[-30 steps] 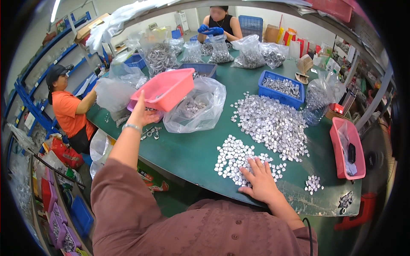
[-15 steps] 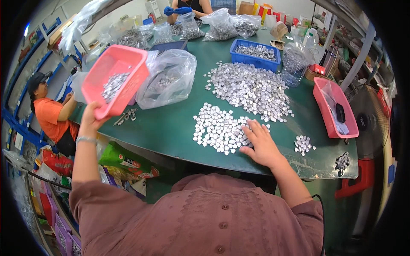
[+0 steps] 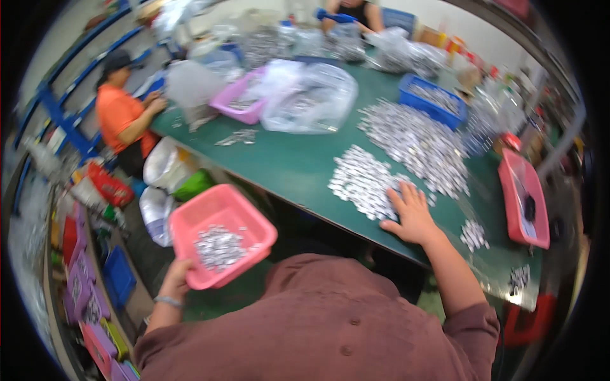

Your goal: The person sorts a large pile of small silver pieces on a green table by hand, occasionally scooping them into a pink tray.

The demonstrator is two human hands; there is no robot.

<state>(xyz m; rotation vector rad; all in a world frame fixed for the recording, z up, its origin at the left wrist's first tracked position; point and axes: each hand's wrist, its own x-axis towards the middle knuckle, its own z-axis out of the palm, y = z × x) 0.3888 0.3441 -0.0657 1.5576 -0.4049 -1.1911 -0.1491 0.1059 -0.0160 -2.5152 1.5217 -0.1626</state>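
My left hand (image 3: 179,277) grips the near-left rim of a pink plastic basin (image 3: 257,228), held off the table's front edge. A heap of small silvery metal pieces (image 3: 219,247) lies in its bottom. On the green table (image 3: 298,165) my right hand (image 3: 412,214) rests with fingers spread, touching the right side of a flat spread of small silver pieces (image 3: 362,181). Just beyond it is a larger pile of similar pieces (image 3: 419,143). The picture is slightly blurred, so the exact shape of the pieces is hard to read.
A blue bin (image 3: 432,101) of pieces stands behind the large pile. Farther left are a clear plastic bag (image 3: 311,105) and a purple basin (image 3: 238,98). At right sit another pink basin (image 3: 524,197) and a small heap (image 3: 473,235). A person in orange (image 3: 121,114) works at left.
My left hand has lowered the pink basin from above the table to in front of its edge. The view has turned left. My right hand stays by the flat spread of pieces.
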